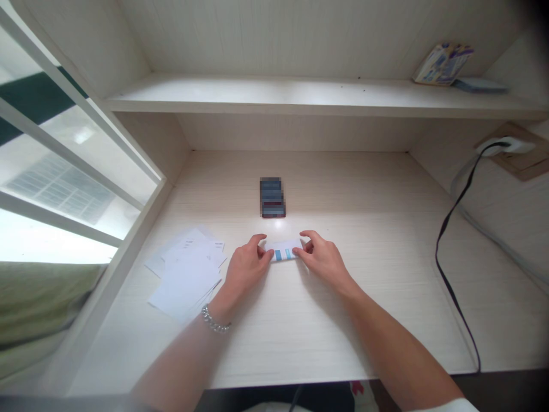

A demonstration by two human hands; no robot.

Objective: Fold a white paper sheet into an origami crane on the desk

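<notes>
Between my two hands is a small folded white paper (283,252) with blue marks on its near side, low over the desk. My left hand (249,260) pinches its left end, thumb on the near face. At the right end, my right hand (322,257) grips it the same way, thumb in front and index finger raised behind. Just beyond the paper lies a dark, blurred-out rectangular object (271,197), perhaps a phone. Left of my left hand, several loose white paper sheets (189,274) overlap in a pile.
A pale wooden desk (386,240) spreads under everything, with a shelf (274,94) above its back. On the shelf's right stands a colourful box (444,64) beside a flat bluish item (480,85). A black cable (441,229) hangs from a wall socket (518,149). Window bars (64,140) line the left.
</notes>
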